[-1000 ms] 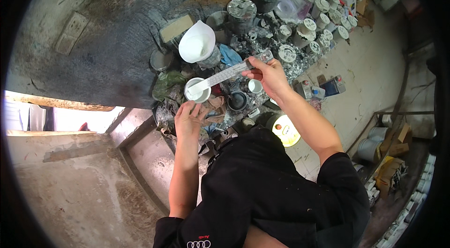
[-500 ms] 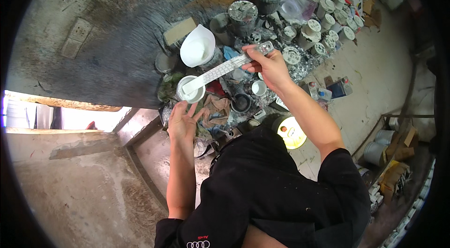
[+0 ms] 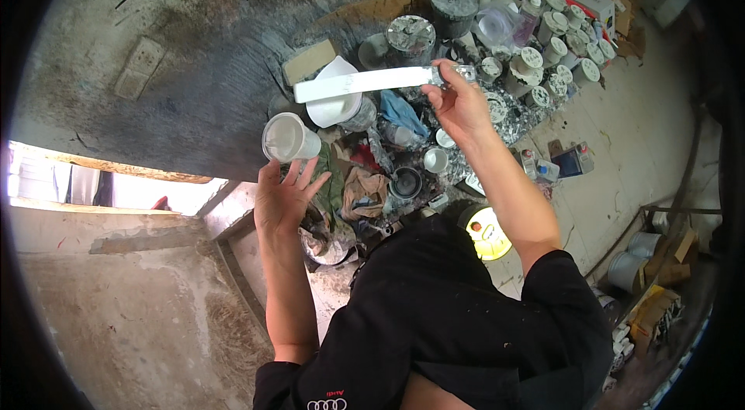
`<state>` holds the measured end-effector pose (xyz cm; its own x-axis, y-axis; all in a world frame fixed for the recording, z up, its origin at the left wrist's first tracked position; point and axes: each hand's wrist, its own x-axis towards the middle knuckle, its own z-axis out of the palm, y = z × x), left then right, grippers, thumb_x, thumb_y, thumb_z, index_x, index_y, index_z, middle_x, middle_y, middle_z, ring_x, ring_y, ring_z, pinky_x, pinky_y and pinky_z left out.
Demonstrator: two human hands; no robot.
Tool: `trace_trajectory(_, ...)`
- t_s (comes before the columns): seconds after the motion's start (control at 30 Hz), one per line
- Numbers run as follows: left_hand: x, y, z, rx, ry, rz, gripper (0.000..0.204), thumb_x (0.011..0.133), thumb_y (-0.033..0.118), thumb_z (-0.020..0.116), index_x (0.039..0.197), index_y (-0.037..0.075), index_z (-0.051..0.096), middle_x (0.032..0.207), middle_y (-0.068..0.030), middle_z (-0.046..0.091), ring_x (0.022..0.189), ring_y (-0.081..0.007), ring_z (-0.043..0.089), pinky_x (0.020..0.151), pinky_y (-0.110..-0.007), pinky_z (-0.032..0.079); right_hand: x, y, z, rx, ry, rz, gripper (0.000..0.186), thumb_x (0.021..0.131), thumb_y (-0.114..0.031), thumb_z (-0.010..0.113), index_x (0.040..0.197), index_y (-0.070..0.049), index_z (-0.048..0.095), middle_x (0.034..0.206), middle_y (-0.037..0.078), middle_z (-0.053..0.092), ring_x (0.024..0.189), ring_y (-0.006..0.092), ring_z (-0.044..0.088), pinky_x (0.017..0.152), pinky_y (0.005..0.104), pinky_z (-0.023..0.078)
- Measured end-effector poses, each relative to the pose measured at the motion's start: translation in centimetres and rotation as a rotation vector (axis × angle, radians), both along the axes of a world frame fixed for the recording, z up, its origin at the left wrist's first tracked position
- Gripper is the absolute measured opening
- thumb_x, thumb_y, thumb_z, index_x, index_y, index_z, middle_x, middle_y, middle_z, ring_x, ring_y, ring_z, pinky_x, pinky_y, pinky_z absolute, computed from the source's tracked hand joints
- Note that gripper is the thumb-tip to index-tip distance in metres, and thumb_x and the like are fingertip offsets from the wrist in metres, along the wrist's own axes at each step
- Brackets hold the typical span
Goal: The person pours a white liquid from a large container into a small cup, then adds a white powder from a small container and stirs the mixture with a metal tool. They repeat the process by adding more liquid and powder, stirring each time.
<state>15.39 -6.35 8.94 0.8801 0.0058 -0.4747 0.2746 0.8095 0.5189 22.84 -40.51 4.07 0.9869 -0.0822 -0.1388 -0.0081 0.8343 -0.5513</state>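
Note:
My left hand (image 3: 281, 199) holds a translucent plastic cup (image 3: 287, 138) near its base, tipped on its side with the mouth towards the left. The thumb and fingertips touch the cup, and the other fingers are spread. My right hand (image 3: 459, 103) grips one end of a long flat stirring stick (image 3: 357, 84), held almost level. White paint coats its visible face, and the free end points left. Below and behind the stick stands a white wide-mouthed container (image 3: 332, 111), which the stick partly covers.
Paint-spattered tubs (image 3: 410, 36) and several lidded cups (image 3: 555, 26) crowd the back and right of the bench. Close to my hands lie a brown rag (image 3: 365, 193), a blue cloth (image 3: 402, 114), a small white cup (image 3: 435, 160) and a dark bowl (image 3: 405, 183).
The stick has come up out of the cup and turned nearly level, now showing a white-coated face. My left hand has moved slightly left, and the cup has gone from upright to tipped.

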Motion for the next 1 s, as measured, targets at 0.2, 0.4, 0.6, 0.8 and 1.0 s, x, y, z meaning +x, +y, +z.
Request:
trace_trajectory(0.2,2.0,-0.4,1.2,0.09,0.017,-0.015,0.03,0.093,0.02,0.075,0.118,0.014,0.06,0.155,-0.0297,0.044,0.144,-0.0543,0.044,0.109,-0.081,0.037,1.3,4.5,0.1,0.093,-0.183,0.267,0.017,0.103,-0.013,0.061,0.102,0.003,0.067,0.105,0.021,0.074,0.09,0.0289,0.077,0.086,0.0349,0.065)
trace_trajectory(0.4,2.8,0.4,2.3,0.087,0.023,0.023,0.027,0.093,0.025,0.075,0.114,0.013,0.063,0.152,-0.0273,0.046,0.143,-0.0536,0.044,0.11,-0.079,0.038,2.6,1.6,0.3,-0.105,-0.082,0.214,0.023,0.101,-0.003,0.057,0.122,0.005,0.062,0.108,0.022,0.073,0.092,0.0288,0.078,0.072,0.0258,0.064)
trace_trajectory(0.6,5.3,2.1,0.9,0.348,-0.105,-0.021,0.032,0.096,0.025,0.073,0.121,0.007,0.064,0.146,-0.0215,0.051,0.141,-0.044,0.049,0.102,-0.073,0.049,5.9,-4.3,0.0,-0.061,-0.034,-0.183,0.025,0.102,-0.002,0.053,0.126,0.005,0.059,0.11,0.019,0.069,0.1,0.0355,0.076,0.074,0.0311,0.066)
trace_trajectory(0.8,8.0,1.0,-1.1,0.714,-0.169,0.004,0.018,0.094,0.016,0.077,0.106,0.003,0.073,0.136,-0.0124,0.063,0.124,-0.0288,0.062,0.086,-0.043,0.059,9.4,-4.8,-2.7,-0.028,0.087,-0.351,0.029,0.107,-0.011,0.052,0.131,0.002,0.06,0.124,0.015,0.066,0.116,0.0367,0.07,0.088,0.0362,0.063)
trace_trajectory(1.0,9.0,-0.3,-1.8,1.017,-0.303,0.069,0.013,0.086,0.009,0.083,0.09,-0.002,0.078,0.151,-0.0161,0.052,0.129,-0.024,0.06,0.099,-0.035,0.052,9.9,-4.1,-4.8,-0.069,0.126,-0.255,0.031,0.108,-0.019,0.055,0.132,-0.001,0.062,0.12,0.014,0.07,0.107,0.0273,0.071,0.084,0.0323,0.059)
